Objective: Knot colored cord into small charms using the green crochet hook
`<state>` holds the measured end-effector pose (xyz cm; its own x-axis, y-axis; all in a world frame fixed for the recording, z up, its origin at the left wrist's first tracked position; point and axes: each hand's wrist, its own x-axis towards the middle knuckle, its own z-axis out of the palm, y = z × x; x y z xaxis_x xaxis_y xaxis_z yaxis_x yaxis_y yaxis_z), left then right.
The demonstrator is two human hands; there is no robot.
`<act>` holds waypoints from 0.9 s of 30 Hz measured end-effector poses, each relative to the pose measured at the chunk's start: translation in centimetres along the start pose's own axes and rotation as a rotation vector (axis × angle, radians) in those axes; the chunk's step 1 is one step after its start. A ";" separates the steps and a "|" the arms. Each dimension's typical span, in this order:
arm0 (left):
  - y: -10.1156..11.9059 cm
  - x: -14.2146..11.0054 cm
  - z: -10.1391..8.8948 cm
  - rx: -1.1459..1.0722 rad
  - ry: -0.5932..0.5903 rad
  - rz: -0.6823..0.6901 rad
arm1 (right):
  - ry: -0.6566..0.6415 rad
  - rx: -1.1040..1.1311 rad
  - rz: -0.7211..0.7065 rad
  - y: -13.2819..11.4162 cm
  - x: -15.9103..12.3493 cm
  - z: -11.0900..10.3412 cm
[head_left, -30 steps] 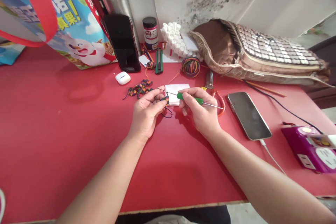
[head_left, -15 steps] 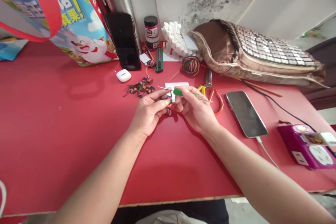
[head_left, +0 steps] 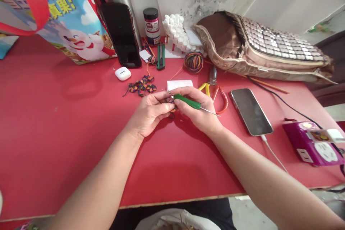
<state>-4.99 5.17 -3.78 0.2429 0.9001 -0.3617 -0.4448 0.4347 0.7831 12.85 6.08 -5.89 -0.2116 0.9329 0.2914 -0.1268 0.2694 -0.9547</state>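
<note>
Near the middle of the red table, my left hand [head_left: 152,112] pinches a small piece of multicoloured crochet work [head_left: 171,103], mostly covered by the fingers. My right hand [head_left: 201,109] is closed on a crochet hook [head_left: 188,101] with a green handle; its thin metal end sticks out to the lower right. The fingertips of both hands meet at the crochet piece, and the hook's working tip is partly hidden there. A finished-looking multicoloured crochet strip [head_left: 141,85] lies just beyond my left hand. Behind it, a ball of the same yarn [head_left: 193,62] rests on the table.
Pliers [head_left: 221,100], a phone on a cable [head_left: 252,111] and a purple power strip [head_left: 312,143] lie to the right. Behind stand a dark phone [head_left: 121,36], a jar [head_left: 152,27] and a sequined cushion [head_left: 269,48]. A green cutter [head_left: 161,56] and white earbud case [head_left: 123,73] lie left.
The green hook handle has tilted, its rear end now pointing lower right across my right hand. My right fingers have moved closer to the left ones. The whole view has shifted slightly.
</note>
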 end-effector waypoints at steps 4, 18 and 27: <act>0.1 0.0 -0.3 0.008 0.001 -0.020 | -0.062 0.056 0.036 0.0 0.0 -0.1; -1.0 0.2 1.1 -0.205 0.035 0.120 | 0.195 0.400 0.214 0.2 -0.2 1.8; -0.7 0.1 1.3 -0.165 0.051 0.140 | 0.144 0.422 0.264 0.3 -0.3 1.5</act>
<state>-3.55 4.92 -3.69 0.1265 0.9506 -0.2836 -0.6075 0.3003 0.7354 11.41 5.57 -6.20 -0.1570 0.9876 0.0043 -0.4737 -0.0715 -0.8778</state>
